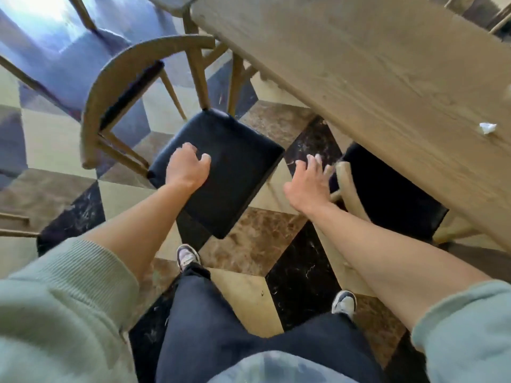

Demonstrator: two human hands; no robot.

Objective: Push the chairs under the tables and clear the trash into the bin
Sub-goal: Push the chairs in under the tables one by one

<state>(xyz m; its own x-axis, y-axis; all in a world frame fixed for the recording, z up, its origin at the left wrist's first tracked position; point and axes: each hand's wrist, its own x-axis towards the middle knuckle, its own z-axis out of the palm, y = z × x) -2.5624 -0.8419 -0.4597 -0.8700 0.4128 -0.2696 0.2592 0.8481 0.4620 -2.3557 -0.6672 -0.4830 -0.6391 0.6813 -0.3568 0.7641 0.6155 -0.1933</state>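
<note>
Two chairs show near the person: one chair (221,167) with a black padded seat and curved wooden back stands pulled out on the floor, turned at an angle and well clear of the wooden tabletop (359,78), while a second chair (387,194) to the right sits partly tucked beneath it, its pale wooden back rail poking out. Both hands reach forward, likely to take hold of the chairs and slide them in. The left hand (186,168) hangs over the black seat with fingers loosely curled, holding nothing; whether it touches the cushion is unclear. The right hand (308,186) is spread, fingers straight, just beside the second chair's back rail and gripping nothing. A small crumpled white scrap of trash (488,128), probably tissue, lies on the grainy, matte tabletop near its edge, not yet cleared. No bin is in view. Underfoot, the floor (276,244) is glossy marble-look tile in cream, brown and black diamonds.
</note>
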